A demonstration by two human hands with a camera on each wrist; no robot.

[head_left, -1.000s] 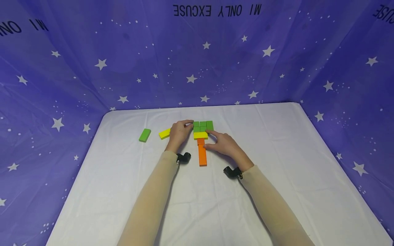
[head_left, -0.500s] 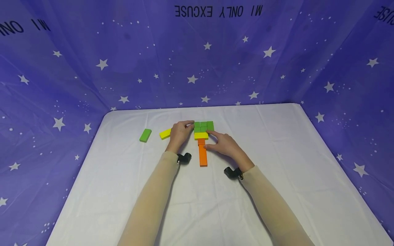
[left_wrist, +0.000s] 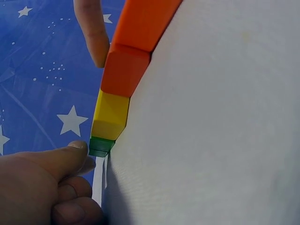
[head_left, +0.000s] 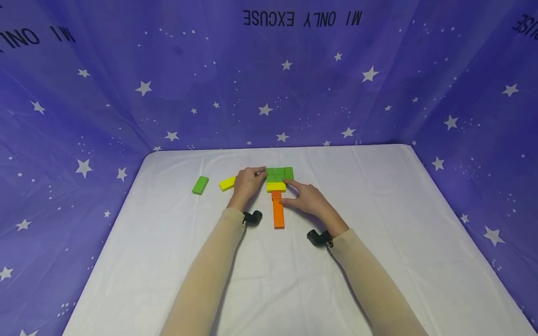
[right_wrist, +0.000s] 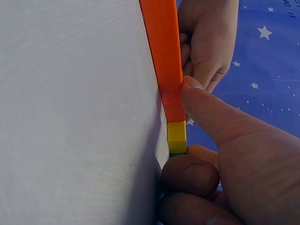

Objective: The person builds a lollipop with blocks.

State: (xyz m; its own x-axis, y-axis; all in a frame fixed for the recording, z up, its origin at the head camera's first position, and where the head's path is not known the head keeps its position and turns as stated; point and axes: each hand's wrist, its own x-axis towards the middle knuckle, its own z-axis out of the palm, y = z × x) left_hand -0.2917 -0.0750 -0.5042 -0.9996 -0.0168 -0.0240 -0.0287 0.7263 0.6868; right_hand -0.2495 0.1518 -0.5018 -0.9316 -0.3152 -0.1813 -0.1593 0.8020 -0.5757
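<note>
In the head view, green blocks (head_left: 275, 174) lie together flat, with a longer green block (head_left: 288, 172) at their right end. Below them come a yellow block (head_left: 276, 187), a small orange block (head_left: 276, 195) and a long orange block (head_left: 279, 218), in line. My left hand (head_left: 248, 183) has its index finger and thumb against the green group's left side; its other fingers are curled in the left wrist view. My right hand (head_left: 310, 199) is spread, its index finger at the green blocks' lower right and its thumb (right_wrist: 192, 86) touching the orange blocks.
Left of my left hand lie a loose yellow block (head_left: 227, 183), partly hidden by that hand, and a loose green block (head_left: 200, 185). A white cloth (head_left: 277, 280) covers the table. Purple star-printed curtains (head_left: 235, 84) stand behind it and at both sides.
The head view has shifted slightly, so everything sits a little lower and further right in it. Neither hand visibly moves relative to the blocks.
</note>
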